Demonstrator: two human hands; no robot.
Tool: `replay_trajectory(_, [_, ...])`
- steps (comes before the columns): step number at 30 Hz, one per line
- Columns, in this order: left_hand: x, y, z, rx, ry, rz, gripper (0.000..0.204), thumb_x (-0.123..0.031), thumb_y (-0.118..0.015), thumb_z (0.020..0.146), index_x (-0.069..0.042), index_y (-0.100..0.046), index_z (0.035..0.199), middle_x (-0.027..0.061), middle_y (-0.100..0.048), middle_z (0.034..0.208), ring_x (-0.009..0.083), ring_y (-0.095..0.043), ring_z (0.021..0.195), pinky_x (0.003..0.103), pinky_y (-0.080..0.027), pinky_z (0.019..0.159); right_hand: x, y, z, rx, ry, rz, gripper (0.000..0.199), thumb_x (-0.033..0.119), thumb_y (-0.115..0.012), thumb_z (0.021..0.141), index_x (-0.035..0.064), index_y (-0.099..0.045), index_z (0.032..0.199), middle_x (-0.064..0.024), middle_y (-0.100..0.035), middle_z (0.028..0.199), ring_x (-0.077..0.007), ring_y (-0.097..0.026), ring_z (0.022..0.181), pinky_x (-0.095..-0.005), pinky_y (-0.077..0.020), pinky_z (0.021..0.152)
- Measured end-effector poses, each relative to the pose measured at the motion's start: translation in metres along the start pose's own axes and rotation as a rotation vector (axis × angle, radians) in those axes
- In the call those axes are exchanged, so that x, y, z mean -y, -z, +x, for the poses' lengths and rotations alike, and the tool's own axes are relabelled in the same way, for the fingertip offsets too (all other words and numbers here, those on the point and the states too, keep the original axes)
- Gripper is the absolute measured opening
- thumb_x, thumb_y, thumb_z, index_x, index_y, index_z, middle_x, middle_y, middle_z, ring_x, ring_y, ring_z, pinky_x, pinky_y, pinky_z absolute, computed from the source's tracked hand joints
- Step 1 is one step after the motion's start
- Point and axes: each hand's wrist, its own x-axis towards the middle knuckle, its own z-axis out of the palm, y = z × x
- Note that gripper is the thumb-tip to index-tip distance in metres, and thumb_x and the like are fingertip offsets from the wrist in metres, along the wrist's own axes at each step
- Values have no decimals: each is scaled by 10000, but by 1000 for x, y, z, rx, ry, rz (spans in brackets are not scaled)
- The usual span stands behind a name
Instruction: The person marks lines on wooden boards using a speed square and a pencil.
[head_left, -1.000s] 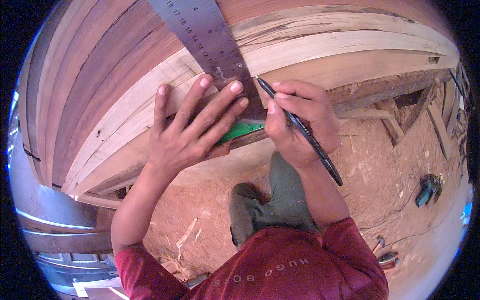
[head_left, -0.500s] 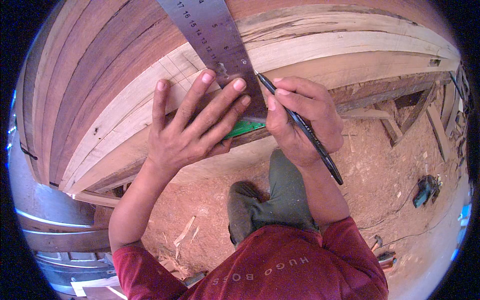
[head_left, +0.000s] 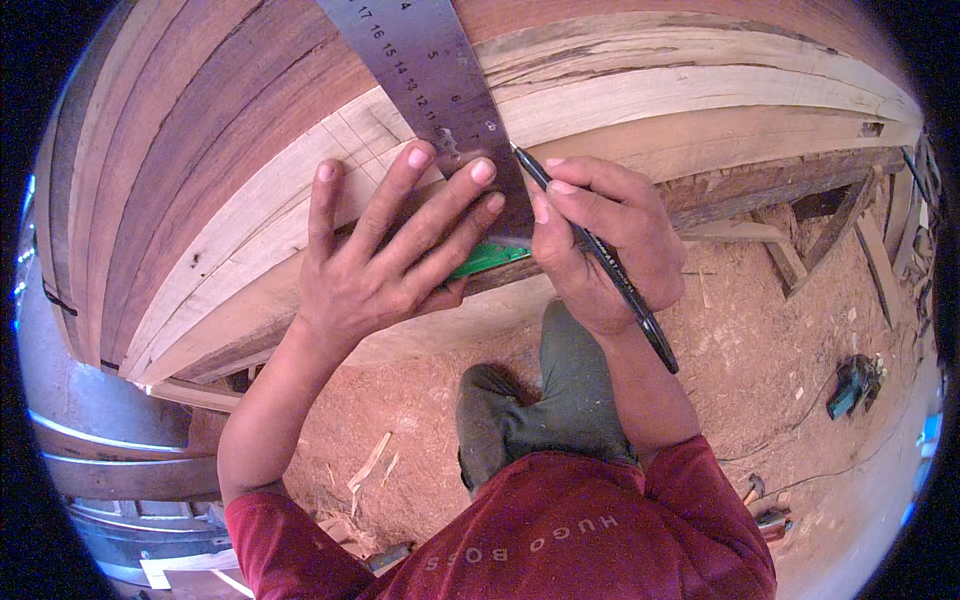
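A wide metal try square (head_left: 455, 95) with a green handle (head_left: 490, 258) lies across the curved pale planks (head_left: 620, 95) of a wooden hull. My left hand (head_left: 385, 245) is spread over its lower end, fingers stretched out and pressing on the blade and planks; its thumb is partly hidden. In my right hand (head_left: 610, 240) a black pen (head_left: 630, 290) is pinched between thumb and fingers. The pen's tip touches or nearly touches the right edge of the blade. Thin lines are drawn on the plank left of the square.
Reddish-brown planks (head_left: 200, 150) curve away to the left. Below the hull edge, wooden braces (head_left: 790, 260) reach the dusty floor (head_left: 740, 400). A teal power tool (head_left: 850, 388) with a cord, a hammer (head_left: 753, 489) and wood scraps (head_left: 370, 462) lie on the floor.
Very little differs. The lower end of the pen has swung slightly left and down, while its tip stays by the blade's edge. The left hand keeps its place on the square.
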Motion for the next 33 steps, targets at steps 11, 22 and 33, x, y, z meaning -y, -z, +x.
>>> replay_trajectory(11, [-1, 1, 0, 10, -3, 10, 549, -538, -510, 849, -410, -563, 1380, -138, -459, 1528, 204, -411, 1433, 669, -130, 1197, 2, -2, -2, -53, -19, 70, 240, -61, -776, 742, 45, -690, 939, -140, -699, 977, -272, -702, 852, -353, -593, 736])
replay_trajectory(22, [0, 3, 2, 18, -8, 18, 510, -526, -454, 890, -409, -571, 1373, -139, -466, 1523, 201, -414, 1431, 643, -137, 1209, 0, 3, -7, 0, -7, 9, 256, -34, -774, 772, 68, -653, 973, -148, -701, 987, -257, -713, 860, -342, -599, 736])
replay_trajectory(33, [2, 3, 2, 8, -61, 17, 641, -717, -562, 819, -356, -613, 1346, -66, -498, 1503, 299, -389, 1441, 639, -98, 1204, 4, 7, -9, 38, -22, -23, 268, -68, -752, 736, 66, -658, 948, -127, -696, 956, -252, -710, 843, -335, -600, 698])
